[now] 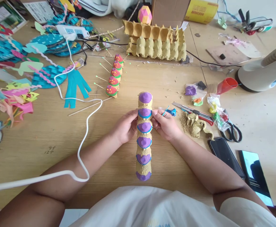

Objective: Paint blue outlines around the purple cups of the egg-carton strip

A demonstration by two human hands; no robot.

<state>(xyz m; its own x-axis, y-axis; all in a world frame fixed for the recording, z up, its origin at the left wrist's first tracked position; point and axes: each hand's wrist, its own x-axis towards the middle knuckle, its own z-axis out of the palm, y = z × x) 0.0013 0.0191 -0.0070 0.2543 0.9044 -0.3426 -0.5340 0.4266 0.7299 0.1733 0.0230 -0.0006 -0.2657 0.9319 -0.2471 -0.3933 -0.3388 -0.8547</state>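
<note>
An egg carton strip [143,136] stretches lengthwise in front of me. Purple clay caps its bumps, and thin blue edging borders several of them. My left hand [127,126] is closed on its left side near the second bump from the far end. My right hand [165,124] is pinched at the same bump's right side, and a thin blue clay strand [165,110] sticks up from its fingers. Just beyond that hand lies a lump of blue clay [173,112]. Some of the fingers are hidden behind the strip and the hands.
A red and green painted carton strip [114,77] with cotton swabs beside it lies farther off. Egg cartons [161,48] stand behind. To the right are a utility knife [194,112], carton scraps [194,124], scissors [233,131] and a phone [225,156]. A white cable [87,126] crosses my left forearm.
</note>
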